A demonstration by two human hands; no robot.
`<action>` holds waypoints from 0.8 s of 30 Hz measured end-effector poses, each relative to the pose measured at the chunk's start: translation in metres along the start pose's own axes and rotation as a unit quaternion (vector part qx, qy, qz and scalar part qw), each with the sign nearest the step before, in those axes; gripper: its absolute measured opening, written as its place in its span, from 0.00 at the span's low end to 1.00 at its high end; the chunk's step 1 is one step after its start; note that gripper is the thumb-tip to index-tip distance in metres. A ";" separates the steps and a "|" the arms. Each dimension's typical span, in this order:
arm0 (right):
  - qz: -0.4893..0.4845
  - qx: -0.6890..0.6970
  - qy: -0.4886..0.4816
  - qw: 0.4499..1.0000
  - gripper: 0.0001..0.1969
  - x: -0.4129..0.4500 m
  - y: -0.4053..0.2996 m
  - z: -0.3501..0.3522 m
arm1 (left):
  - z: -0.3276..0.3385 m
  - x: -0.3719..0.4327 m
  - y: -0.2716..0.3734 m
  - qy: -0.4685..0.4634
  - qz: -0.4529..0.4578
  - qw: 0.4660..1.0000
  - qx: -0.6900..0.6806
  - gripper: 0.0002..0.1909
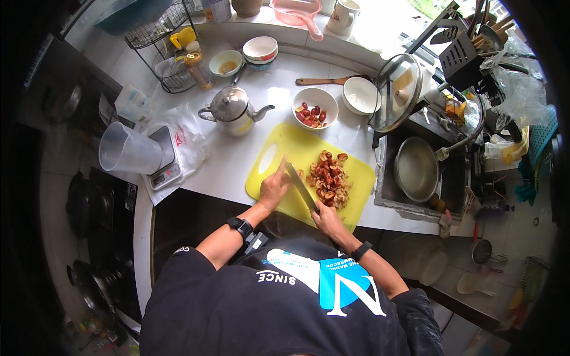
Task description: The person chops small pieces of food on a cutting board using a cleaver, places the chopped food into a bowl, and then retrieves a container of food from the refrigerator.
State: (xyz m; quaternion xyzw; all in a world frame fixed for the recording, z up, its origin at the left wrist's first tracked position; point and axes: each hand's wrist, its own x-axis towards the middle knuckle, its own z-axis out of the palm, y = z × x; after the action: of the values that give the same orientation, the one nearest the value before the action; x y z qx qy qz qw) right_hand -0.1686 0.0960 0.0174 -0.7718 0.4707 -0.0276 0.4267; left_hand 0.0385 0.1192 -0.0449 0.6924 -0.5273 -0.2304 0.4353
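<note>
My right hand (327, 218) is closed on the handle of a kitchen knife (301, 187), whose blade points up and left over a yellow-green cutting board (285, 138). Left of the blade is my left hand (273, 187), its index finger stretched out near the knife's tip; whether it touches the blade I cannot tell. A heap of cut red dates (328, 173) lies on the board to the right of the knife, with light brown chopped pieces (342, 196) under and beside it. Behind the board, a white bowl (329, 99) holds more red dates (311, 116).
A steel kettle (231, 111) stands behind the board's left side. Further left, a plastic measuring jug (129, 149) rests on a digital scale (167, 175). An empty white bowl (360, 95) and a wooden spatula (323, 81) lie behind. The sink at right holds a metal basin (416, 169).
</note>
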 end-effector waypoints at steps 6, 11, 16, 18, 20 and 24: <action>-0.017 -0.018 0.034 0.999 0.09 -0.015 -0.001 -0.022 | -0.007 0.015 0.006 0.025 0.077 0.997 0.014 0.45; 0.014 -0.052 0.013 0.998 0.09 -0.017 0.000 -0.021 | 0.015 0.021 0.010 0.020 0.012 0.999 -0.037 0.47; 0.011 -0.065 0.021 0.998 0.09 -0.018 0.001 -0.018 | 0.020 0.022 0.013 0.033 0.025 0.999 -0.021 0.48; 0.021 -0.079 0.015 0.997 0.09 -0.018 -0.001 -0.018 | 0.021 0.023 0.014 0.037 0.022 0.999 -0.014 0.48; 0.029 -0.093 0.007 0.995 0.08 -0.016 -0.004 -0.019 | 0.020 0.023 0.014 0.038 0.011 0.999 -0.017 0.48; 0.018 -0.136 0.021 0.990 0.09 -0.004 0.002 -0.014 | 0.019 0.023 0.018 0.037 -0.030 0.999 -0.020 0.48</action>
State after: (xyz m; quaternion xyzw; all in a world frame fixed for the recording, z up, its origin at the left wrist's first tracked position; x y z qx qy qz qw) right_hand -0.1785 0.0899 0.0266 -0.8130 0.4931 0.0282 0.3084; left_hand 0.0218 0.0894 -0.0364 0.7068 -0.4854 -0.2282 0.4613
